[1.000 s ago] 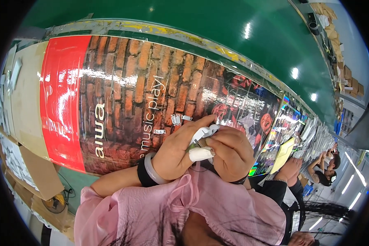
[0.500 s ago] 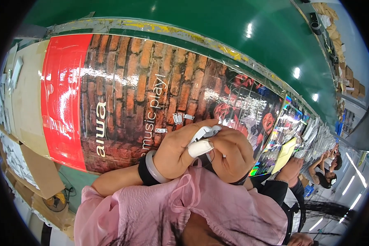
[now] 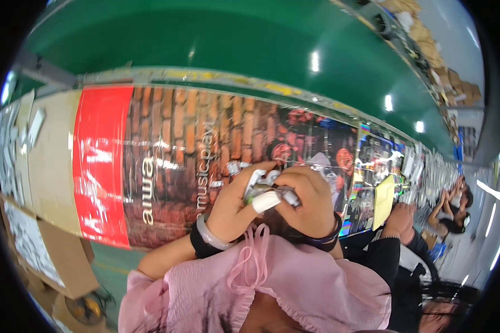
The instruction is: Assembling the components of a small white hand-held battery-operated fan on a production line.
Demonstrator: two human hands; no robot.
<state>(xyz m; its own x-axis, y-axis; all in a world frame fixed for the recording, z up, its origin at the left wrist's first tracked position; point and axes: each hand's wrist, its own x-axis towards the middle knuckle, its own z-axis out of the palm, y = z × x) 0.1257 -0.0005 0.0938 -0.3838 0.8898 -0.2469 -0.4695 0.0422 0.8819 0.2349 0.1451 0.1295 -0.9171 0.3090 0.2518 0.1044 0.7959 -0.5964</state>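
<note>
L hand (image 3: 236, 202) & R hand (image 3: 311, 202) both grip small white part (image 3: 261, 180) over poster-covered table (image 3: 166, 166).

Small white part (image 3: 259, 178) between hands, above poster-covered table (image 3: 166, 161).

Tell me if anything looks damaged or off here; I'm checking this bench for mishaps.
Nothing looks spilled or broken. Both hands, left hand and right hand, close together on a small white part over the glossy brick-print poster. One finger wears white tape.

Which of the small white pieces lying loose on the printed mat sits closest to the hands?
The small white piece just beyond the left hand fingertips, over the brick print; another lies further left along the printed mat.
</note>
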